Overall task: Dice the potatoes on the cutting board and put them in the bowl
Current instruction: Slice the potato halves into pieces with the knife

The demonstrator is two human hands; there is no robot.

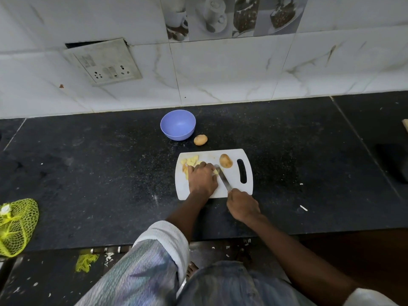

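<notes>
A white cutting board [235, 186] lies on the black counter. My left hand [202, 178] presses down on a potato piece [215, 172] near the board's middle. My right hand [242, 205] grips the handle of a knife [223, 177] whose blade rests against that piece. Several cut potato pieces [191, 161] lie at the board's far left corner. A potato half with skin [225, 161] sits at the board's far right, by the handle slot. A whole potato [200, 140] rests on the counter beside the blue bowl [178, 124], which looks empty.
The tiled wall rises right behind the bowl, with a socket plate [106, 62] at the left. A yellow mesh bag [16, 226] lies at the counter's left front edge. A dark object [395, 162] sits at the far right. Small white scraps [303, 208] dot the counter.
</notes>
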